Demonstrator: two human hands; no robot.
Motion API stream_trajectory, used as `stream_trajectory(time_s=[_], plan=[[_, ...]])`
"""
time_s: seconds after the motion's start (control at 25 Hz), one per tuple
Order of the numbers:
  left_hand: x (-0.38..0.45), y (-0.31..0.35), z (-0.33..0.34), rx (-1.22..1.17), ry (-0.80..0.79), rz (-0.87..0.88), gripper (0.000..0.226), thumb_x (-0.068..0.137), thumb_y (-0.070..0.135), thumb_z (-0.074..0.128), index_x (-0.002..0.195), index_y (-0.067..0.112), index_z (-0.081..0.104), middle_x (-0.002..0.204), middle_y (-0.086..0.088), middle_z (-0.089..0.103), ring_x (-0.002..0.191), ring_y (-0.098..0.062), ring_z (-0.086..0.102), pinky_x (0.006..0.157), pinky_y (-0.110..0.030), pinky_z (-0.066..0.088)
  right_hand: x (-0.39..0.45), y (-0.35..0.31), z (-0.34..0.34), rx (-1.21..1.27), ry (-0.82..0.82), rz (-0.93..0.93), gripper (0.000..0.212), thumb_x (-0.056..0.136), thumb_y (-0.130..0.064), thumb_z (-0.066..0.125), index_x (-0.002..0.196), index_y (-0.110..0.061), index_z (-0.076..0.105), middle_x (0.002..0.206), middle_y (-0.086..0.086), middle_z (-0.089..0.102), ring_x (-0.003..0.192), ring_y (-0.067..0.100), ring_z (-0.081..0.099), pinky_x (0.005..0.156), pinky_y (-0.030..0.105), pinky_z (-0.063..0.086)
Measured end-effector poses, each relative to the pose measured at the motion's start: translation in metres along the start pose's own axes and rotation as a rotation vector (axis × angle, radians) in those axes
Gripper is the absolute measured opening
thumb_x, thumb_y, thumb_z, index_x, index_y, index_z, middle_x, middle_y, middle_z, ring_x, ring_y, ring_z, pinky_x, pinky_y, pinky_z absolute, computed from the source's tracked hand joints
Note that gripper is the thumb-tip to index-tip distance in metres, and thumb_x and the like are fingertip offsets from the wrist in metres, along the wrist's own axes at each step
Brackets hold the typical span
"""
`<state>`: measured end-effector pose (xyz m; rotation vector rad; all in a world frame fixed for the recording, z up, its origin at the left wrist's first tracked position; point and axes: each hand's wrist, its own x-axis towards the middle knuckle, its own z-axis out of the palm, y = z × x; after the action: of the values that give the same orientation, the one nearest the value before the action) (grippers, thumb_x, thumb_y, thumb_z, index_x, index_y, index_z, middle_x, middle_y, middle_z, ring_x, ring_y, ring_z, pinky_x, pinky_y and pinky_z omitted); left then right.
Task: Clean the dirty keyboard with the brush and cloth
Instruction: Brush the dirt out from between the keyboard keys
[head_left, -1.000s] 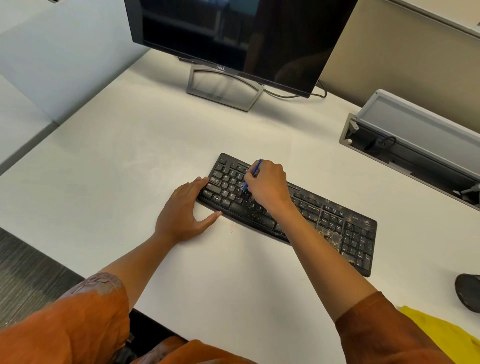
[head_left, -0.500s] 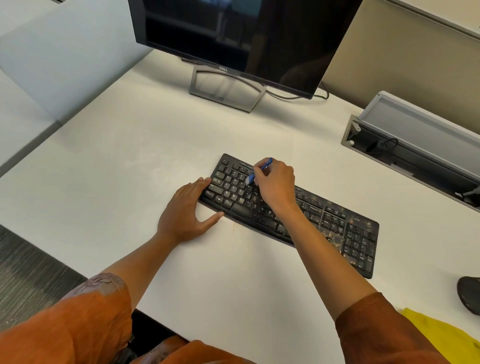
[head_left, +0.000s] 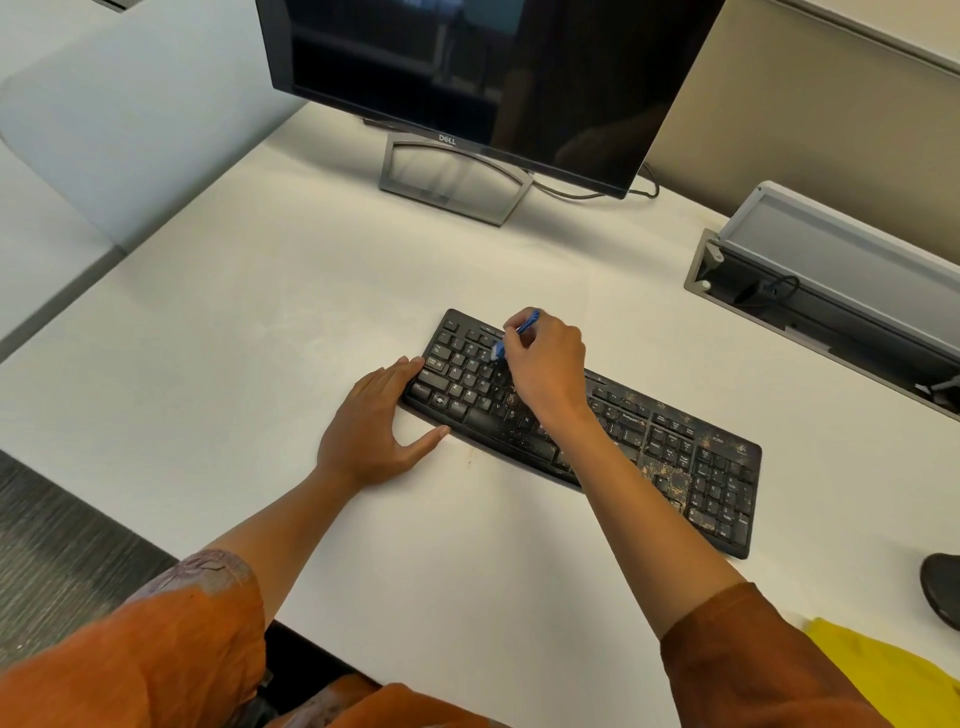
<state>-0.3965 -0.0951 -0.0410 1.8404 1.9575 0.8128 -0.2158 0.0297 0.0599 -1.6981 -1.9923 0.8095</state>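
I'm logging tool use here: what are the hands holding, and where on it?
The right hand pinches the blue brush mid-handle. The left hand holds nothing; it rests flat against the keyboard end.

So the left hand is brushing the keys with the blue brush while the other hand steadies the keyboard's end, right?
Not quite: the right hand holds the brush on the keys; the left hand steadies the keyboard end. The head view shows it.

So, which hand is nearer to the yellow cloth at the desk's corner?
The right hand, though neither touches the yellow cloth. It holds the blue brush over the keyboard's left keys; the left hand braces the keyboard's left end, farther away.
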Motion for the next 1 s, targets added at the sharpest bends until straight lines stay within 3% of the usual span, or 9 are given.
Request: stream_trajectory(time_s=[0.16,0.28,0.36,0.48,0.64,0.72,0.84,1.0], plan=[[0.0,0.001,-0.001,0.002,-0.001,0.001,0.084,0.085,0.067,0.061,0.152,0.02,0.042,0.15,0.001,0.054,0.145,-0.018,0.042,0.119,-0.036,0.035,0.001,-0.005,0.008,0.006,-0.058,0.017,0.026,0.098,-0.018,0.053,0.077,-0.01,0.066,0.059,-0.007,0.064,0.048,0.01,0.061,0.048,0.019,0.043],[0.0,0.003,-0.001,0.004,0.005,0.004,0.084,0.085,0.067,0.06,0.152,0.019,0.043,0.15,0.001,0.054,0.145,-0.018,0.043,0.119,-0.034,0.033,0.004,-0.004,0.015,-0.012,-0.032,0.039,0.025,0.099,-0.017,0.052,0.082,-0.008,0.067,0.064,0.002,0.068,0.051,0.015,0.061,0.045,0.015,0.043],[0.0,0.003,-0.001,0.002,0.015,0.003,0.084,0.085,0.066,0.06,0.152,0.018,0.044,0.149,0.001,0.054,0.144,-0.017,0.042,0.119,-0.03,0.03,0.004,-0.005,0.016,-0.034,0.0,0.027,0.024,0.098,-0.018,0.051,0.082,-0.008,0.066,0.064,0.003,0.068,0.052,0.018,0.062,0.051,0.022,0.049],[-0.001,0.005,-0.002,0.002,0.02,-0.001,0.083,0.084,0.065,0.06,0.151,0.018,0.045,0.149,0.002,0.055,0.144,-0.016,0.041,0.119,-0.027,0.028,0.002,-0.01,0.017,-0.053,-0.061,0.008,0.02,0.097,-0.015,0.052,0.085,-0.01,0.067,0.064,0.0,0.065,0.051,0.014,0.059,0.05,0.021,0.042],[-0.001,0.004,-0.002,-0.004,0.013,0.002,0.083,0.085,0.065,0.061,0.151,0.019,0.044,0.149,0.003,0.054,0.145,-0.016,0.041,0.119,-0.026,0.027,0.012,-0.006,0.004,0.026,0.09,0.042,0.015,0.096,-0.017,0.053,0.093,-0.018,0.068,0.068,-0.005,0.071,0.057,0.01,0.065,0.057,0.02,0.048],[-0.001,0.003,-0.002,0.002,0.015,0.004,0.083,0.085,0.065,0.061,0.151,0.019,0.044,0.149,0.003,0.054,0.145,-0.016,0.042,0.119,-0.026,0.027,0.01,-0.006,0.002,0.082,0.029,0.031,0.015,0.095,-0.016,0.055,0.088,-0.017,0.069,0.066,-0.008,0.07,0.057,0.007,0.066,0.052,0.015,0.049],[0.0,0.003,-0.002,0.003,0.008,0.0,0.083,0.085,0.065,0.061,0.151,0.019,0.044,0.15,0.003,0.054,0.145,-0.016,0.042,0.119,-0.024,0.025,0.005,-0.002,0.005,0.066,-0.136,0.0,0.015,0.095,-0.01,0.057,0.089,-0.013,0.07,0.064,-0.01,0.065,0.051,0.002,0.061,0.043,0.009,0.04],[-0.001,0.003,-0.002,0.001,0.015,0.004,0.082,0.085,0.064,0.061,0.151,0.019,0.044,0.148,0.002,0.055,0.144,-0.016,0.042,0.119,-0.028,0.028,0.02,0.008,-0.007,0.049,0.06,0.018,0.011,0.097,-0.016,0.057,0.097,-0.019,0.067,0.071,-0.009,0.068,0.053,0.002,0.058,0.051,0.015,0.046]])
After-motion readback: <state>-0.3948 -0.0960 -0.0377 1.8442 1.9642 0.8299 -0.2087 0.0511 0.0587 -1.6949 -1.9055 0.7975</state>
